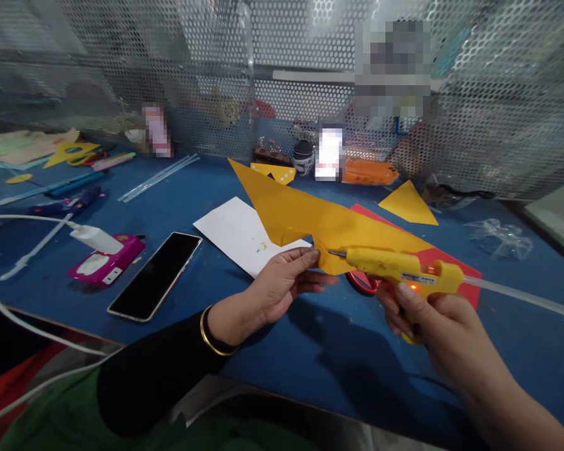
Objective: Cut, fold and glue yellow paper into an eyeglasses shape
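Observation:
My left hand (286,279) pinches the near edge of a large folded yellow paper (305,210), which is raised above the table. In my right hand (432,319) is a yellow hot glue gun (385,263), its orange light lit and a clear glue stick (521,296) sticking out of its back. The gun's metal nozzle points left, at a small flap of the yellow paper beside my left fingertips. Behind and below lie a red paper (467,275) and a folded white sheet (232,228). Red scissors handles (364,285) show partly under the gun.
A black phone (155,275) and a magenta power adapter (107,260) with a white charger lie at left on the blue table (178,347). Clear glue sticks (158,177) lie farther back. A yellow paper triangle (408,203) and crumpled clear plastic (498,238) are at right. Perforated metal mesh (207,56) stands behind.

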Tool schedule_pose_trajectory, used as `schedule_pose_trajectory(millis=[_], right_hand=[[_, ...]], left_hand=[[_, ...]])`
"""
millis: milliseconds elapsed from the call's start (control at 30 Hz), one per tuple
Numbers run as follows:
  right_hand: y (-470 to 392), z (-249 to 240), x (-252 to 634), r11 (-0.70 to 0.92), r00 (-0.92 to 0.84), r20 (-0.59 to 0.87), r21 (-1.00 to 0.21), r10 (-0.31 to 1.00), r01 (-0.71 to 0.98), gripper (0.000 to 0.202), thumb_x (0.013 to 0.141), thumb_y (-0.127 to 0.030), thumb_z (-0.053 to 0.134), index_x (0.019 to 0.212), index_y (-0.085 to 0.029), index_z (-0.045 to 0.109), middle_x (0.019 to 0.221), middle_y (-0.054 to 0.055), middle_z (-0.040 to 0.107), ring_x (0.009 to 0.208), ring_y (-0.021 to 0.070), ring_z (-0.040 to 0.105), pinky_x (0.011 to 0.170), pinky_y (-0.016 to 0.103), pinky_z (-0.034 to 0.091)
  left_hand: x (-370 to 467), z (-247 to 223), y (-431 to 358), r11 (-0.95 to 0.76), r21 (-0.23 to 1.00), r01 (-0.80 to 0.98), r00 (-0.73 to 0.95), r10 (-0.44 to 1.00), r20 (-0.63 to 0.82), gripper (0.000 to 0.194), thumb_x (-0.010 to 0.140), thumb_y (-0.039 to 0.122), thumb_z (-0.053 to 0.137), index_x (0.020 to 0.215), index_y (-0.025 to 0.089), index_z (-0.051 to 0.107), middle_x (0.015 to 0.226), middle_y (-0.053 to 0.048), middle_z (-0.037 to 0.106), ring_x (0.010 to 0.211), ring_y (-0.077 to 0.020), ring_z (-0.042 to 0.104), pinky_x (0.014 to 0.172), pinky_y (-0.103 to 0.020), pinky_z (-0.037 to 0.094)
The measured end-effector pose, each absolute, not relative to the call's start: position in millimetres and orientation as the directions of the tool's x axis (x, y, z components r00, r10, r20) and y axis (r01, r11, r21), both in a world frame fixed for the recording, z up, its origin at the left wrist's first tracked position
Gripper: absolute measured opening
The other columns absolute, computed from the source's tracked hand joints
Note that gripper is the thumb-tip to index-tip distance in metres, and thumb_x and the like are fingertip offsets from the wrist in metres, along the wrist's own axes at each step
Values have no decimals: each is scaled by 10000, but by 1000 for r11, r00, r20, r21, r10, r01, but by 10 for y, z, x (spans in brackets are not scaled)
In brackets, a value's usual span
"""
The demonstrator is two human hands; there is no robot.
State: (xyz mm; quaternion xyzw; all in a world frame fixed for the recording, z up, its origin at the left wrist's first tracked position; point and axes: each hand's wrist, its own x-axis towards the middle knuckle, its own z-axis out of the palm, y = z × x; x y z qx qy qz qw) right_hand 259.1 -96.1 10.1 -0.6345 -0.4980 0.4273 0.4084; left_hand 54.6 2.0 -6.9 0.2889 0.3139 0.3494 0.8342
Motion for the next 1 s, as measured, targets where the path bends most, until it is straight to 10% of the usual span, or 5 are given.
schedule_pose_trajectory(millis=[567,1000], right_hand=[[-980,85,2587,-165,160,-118,-934,980,318,591,822,-702,600,526,-191,569,520,32,517,487,115,444,443,263,296],[-914,323,2601,-11,370,-15,-1000,929,-12,333,816,-535,693,884,-213,650,705,3,550,490,89,368,469,288,318]], left_hand=[[555,-54,19,572,727,-380,512,784,-349,99,921,211,665,847,148,680,759,-24,744,594,-119,719,528,-180,526],[562,-31,15,498,814,-297,371,846,-383,119,933,205,646,833,143,665,647,-20,707,574,-103,698,526,-163,508]])
